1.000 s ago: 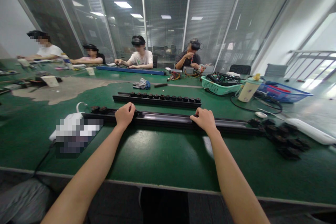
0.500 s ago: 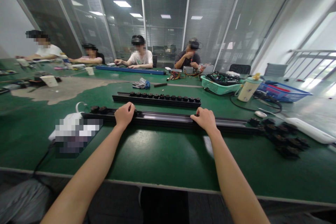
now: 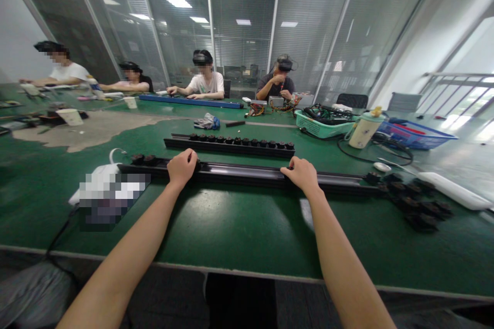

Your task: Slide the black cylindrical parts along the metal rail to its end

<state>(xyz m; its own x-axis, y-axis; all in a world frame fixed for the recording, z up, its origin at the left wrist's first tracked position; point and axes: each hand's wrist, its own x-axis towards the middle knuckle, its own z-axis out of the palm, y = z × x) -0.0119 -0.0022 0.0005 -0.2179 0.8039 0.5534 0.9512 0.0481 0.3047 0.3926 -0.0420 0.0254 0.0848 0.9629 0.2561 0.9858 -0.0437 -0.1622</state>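
Note:
A long black channel rail (image 3: 243, 172) lies crosswise on the green table in front of me. My left hand (image 3: 182, 165) is closed over its left half; a bit of a small black part shows beside the fingers. My right hand (image 3: 302, 171) grips the rail right of its middle, thumb and fingers pinched at the channel. Small black blocks (image 3: 143, 158) sit at the rail's left end, and a black block (image 3: 372, 178) is at its right end. Behind lies a shorter black rail (image 3: 227, 147) filled with a row of similar black blocks.
A pile of black blocks (image 3: 419, 203) lies at the right. Beyond are a green basket (image 3: 324, 128) of cables, a cream tumbler (image 3: 365, 131) and a blue basket (image 3: 424, 136). A white device (image 3: 96, 185) with a cable is at the left. Several people sit across the table.
Both hands stay in nearly the same place on the rail. The whole view has shifted very slightly.

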